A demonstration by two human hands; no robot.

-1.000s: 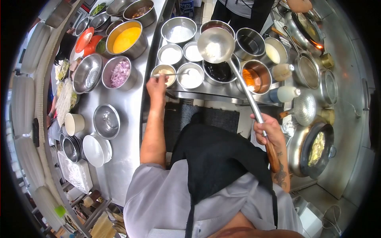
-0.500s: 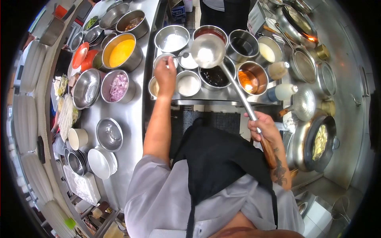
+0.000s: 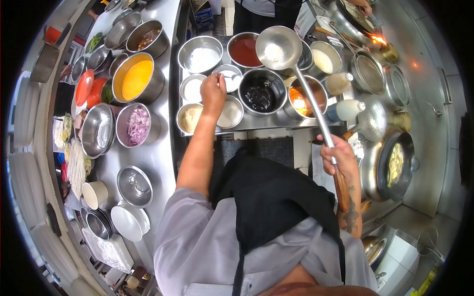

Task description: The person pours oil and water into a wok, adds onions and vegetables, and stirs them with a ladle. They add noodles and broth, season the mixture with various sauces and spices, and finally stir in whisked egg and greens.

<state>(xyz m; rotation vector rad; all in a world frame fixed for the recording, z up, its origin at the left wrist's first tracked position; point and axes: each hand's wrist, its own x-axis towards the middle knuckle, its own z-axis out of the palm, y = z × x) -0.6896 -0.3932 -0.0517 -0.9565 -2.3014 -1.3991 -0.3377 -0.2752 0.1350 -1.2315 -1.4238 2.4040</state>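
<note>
My right hand (image 3: pixel 339 157) grips a long-handled ladle (image 3: pixel 314 104), its wooden grip end running back along my forearm. The wide metal bowl hangs over the far containers, between a pot of red sauce (image 3: pixel 244 50) and a partly covered pot. A small whitish lump lies in it. My left hand (image 3: pixel 214 93) is closed in a pinch around a small spoon (image 3: pixel 232 76), mostly hidden by the fingers. That spoon is at a bowl of white powder (image 3: pixel 228 70). Close by stand a pot of black sauce (image 3: pixel 262 92) and a bowl of pale yellowish seasoning (image 3: pixel 189 119).
On the left counter stand a pot of yellow liquid (image 3: pixel 136 79), a pot of sliced onions (image 3: pixel 138 127) and steel bowls (image 3: pixel 135 186). To the right, a wok (image 3: pixel 396 165) holds pale food. A flame (image 3: pixel 378 39) burns at the far right, near another person's hand (image 3: pixel 364 7).
My left hand has moved slightly right and nearer, bringing the small spoon down to the white powder. The ladle bowl has shifted right and away, uncovering the red sauce.
</note>
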